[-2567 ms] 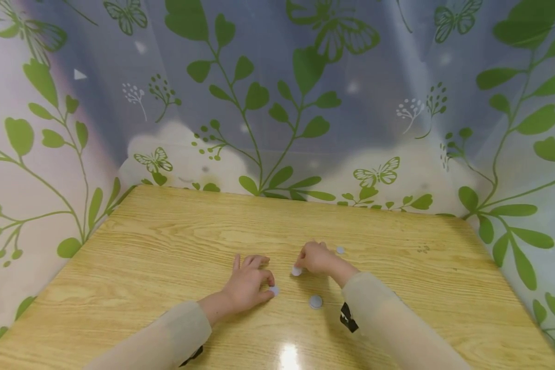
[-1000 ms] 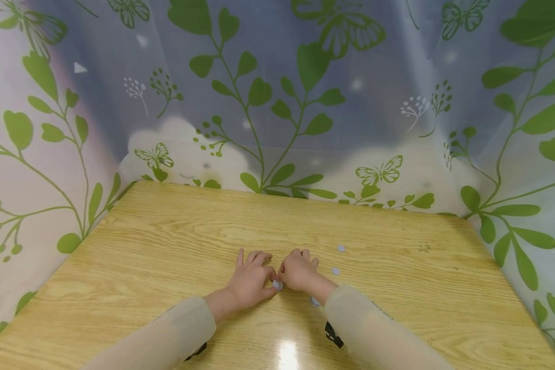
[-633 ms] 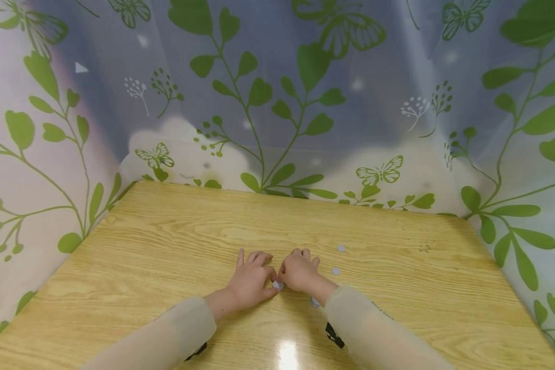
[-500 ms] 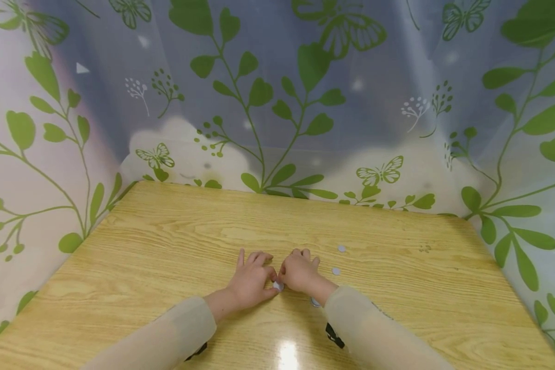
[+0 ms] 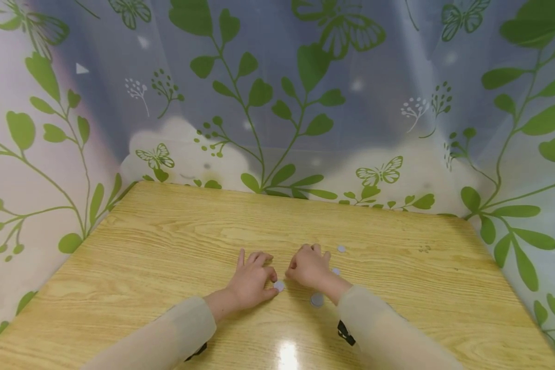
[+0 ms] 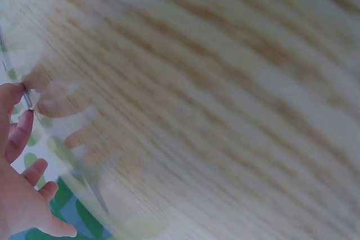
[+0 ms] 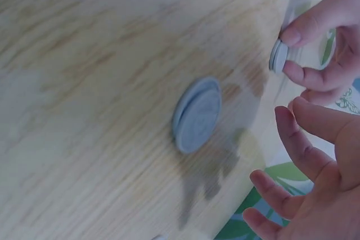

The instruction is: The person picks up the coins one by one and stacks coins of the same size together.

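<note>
Disc pair (image 7: 278, 56) | flat, axis upright | left hand (image 5: 251, 282) pinches it | right hand (image 5: 311, 266) apart, loosely curled

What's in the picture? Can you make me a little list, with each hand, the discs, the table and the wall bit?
Left hand: pinching a small stack
Right hand: thumb and finger together, no disc seen in them
Pile: looks like two grey discs, the top one off-centre
Near disc: by the right wrist, partly hidden
Far disc: alone, farther back
Table: yellowish wood grain
Cloth: green leaves and butterflies
</note>
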A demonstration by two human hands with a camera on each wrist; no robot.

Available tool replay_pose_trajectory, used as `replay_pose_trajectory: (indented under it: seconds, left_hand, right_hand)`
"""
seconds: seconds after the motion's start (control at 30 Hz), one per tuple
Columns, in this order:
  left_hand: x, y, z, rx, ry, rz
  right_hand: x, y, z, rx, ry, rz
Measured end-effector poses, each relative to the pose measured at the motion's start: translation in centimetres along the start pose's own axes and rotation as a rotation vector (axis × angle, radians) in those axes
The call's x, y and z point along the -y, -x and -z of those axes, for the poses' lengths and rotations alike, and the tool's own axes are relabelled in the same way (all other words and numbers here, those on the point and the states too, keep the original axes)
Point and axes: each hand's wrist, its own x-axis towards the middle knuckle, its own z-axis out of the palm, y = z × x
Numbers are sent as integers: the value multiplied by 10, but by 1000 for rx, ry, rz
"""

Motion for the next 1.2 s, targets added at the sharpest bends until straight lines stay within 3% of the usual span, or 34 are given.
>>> replay_pose_trajectory:
  seconds: [0.27,0.63,0.87,1.2]
  left_hand:
    - [-2,0,1,3,-3,-1]
    - [-3,0,5,16,-22,-33]
    - [-5,-3,4,50,-18,-47]
    - [-5,-4,2,43,5,-37]
  right_hand:
    - [-16,5,10,-49,-26,10]
    - [-38,13,29,-59,-47,-75]
    - [-49,13,37,-73,-2,-83]
    - [-70,21,46,-100,21,-80]
